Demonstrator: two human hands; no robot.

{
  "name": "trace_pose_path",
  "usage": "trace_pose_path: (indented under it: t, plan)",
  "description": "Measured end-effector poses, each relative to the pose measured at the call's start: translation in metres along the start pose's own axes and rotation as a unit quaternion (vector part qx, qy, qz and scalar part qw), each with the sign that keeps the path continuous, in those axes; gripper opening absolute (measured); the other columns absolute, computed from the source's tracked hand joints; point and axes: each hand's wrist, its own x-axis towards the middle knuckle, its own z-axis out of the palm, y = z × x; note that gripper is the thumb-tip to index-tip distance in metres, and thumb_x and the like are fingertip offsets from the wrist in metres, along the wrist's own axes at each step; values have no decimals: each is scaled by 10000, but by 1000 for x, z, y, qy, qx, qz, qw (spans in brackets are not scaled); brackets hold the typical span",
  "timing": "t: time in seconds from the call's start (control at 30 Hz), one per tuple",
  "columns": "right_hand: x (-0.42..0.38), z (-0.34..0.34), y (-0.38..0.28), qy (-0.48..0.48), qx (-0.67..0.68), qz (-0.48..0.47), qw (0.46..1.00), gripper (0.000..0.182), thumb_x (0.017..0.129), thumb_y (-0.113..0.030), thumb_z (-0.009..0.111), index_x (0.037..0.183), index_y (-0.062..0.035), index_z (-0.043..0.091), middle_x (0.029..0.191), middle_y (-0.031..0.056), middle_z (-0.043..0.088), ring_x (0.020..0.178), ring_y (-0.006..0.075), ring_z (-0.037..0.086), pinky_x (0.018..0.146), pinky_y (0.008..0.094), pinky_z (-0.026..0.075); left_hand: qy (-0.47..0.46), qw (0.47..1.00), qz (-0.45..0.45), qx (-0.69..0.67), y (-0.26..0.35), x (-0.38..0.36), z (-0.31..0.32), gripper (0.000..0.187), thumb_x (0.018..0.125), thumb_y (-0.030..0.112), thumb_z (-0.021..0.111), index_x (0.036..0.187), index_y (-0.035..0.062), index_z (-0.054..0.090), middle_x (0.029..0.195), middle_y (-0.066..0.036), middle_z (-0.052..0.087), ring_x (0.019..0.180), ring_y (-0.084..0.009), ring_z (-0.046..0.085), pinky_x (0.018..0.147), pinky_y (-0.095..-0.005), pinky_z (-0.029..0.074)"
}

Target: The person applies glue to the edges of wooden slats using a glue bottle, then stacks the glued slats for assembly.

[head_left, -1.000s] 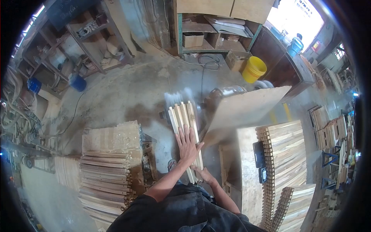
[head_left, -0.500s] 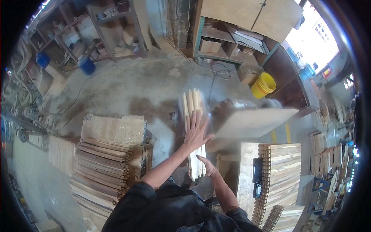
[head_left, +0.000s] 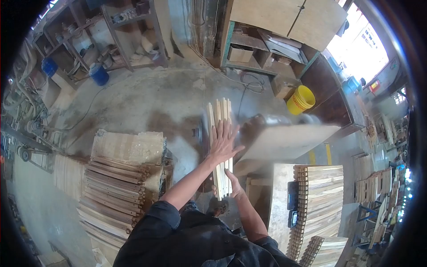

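A bundle of several pale, narrow wooden strips [head_left: 221,178] points away from me in the middle of the view, their far ends slightly uneven. My left hand [head_left: 223,143] lies flat across the top of the bundle with its fingers spread. Nearer to me, my right hand [head_left: 237,186] wraps round the near part of the strips, thumb on the upper side and fingertips showing at the left edge. Part of a machine beneath and beyond the bundle is hidden or blurred.
Stacked wooden slats [head_left: 113,191] stand at my left, and more pale slats [head_left: 324,191] lie on a table at my right beside a black device [head_left: 292,196]. A pale panel [head_left: 289,141] sits right of the bundle. Beyond are a yellow bucket [head_left: 301,100] and a cabinet [head_left: 271,44].
The bundle and both hands have shifted slightly away from me and a little left. My left hand stays flat on top; my right hand keeps its hold near the close end.
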Motion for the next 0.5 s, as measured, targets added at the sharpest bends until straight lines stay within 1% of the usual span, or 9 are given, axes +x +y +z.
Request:
trace_pose_path:
  t: [0.1, 0.23, 0.27, 0.37, 0.4, 0.5]
  plan:
    - [-11, -4, 23, 3, -5, -16, 1000, 875, 1015, -717, 382, 1366, 60, 579, 1008, 284, 705, 841, 418, 716, 791, 499, 591, -9, 1000, 7, 8, 8, -19, 1, 979, 973, 750, 446, 1695, 166, 135, 1719, -300, 16, 1581, -519, -3, 1241, -696, 57]
    - [-31, -12, 54, 21, 31, -5, 999, 902, 1015, -722, 366, 1368, 83, 566, 1013, 297, 702, 879, 432, 711, 814, 520, 579, -12, 1000, 9, -11, 25, -48, 4, 989, 974, 759, 433, 1697, 168, 108, 1715, -309, 6, 1578, -526, -16, 1235, -708, 48]
    - [-38, -14, 61, -18, 41, 3, 999, 943, 995, -750, 369, 1386, 91, 547, 1020, 292, 699, 902, 434, 707, 828, 526, 572, -2, 1000, 16, -23, 30, -56, 4, 991, 978, 754, 431, 1697, 157, 102, 1711, -318, 23, 1571, -541, -3, 1231, -714, 48]
    - [-54, -25, 85, -13, 32, 6, 999, 976, 979, -776, 363, 1408, 84, 531, 1018, 290, 697, 897, 427, 708, 825, 521, 573, -20, 1000, 19, -12, 45, -76, 0, 988, 981, 743, 442, 1694, 142, 115, 1705, -328, 40, 1563, -558, 18, 1226, -720, 56]
    - [-58, -25, 90, -15, 6, -6, 1000, 982, 977, -779, 356, 1418, 83, 520, 1019, 293, 697, 881, 429, 712, 810, 516, 577, -18, 999, 19, -27, 50, -82, -1, 987, 983, 732, 456, 1692, 131, 123, 1701, -333, 50, 1559, -565, 18, 1225, -718, 47]
    - [-74, -22, 102, 19, 4, 5, 1000, 983, 976, -777, 354, 1418, 86, 517, 1028, 298, 698, 868, 431, 715, 798, 510, 580, -30, 999, 19, -30, 59, -95, -4, 982, 980, 730, 463, 1692, 139, 133, 1699, -335, 58, 1561, -562, -7, 1225, -715, 31]
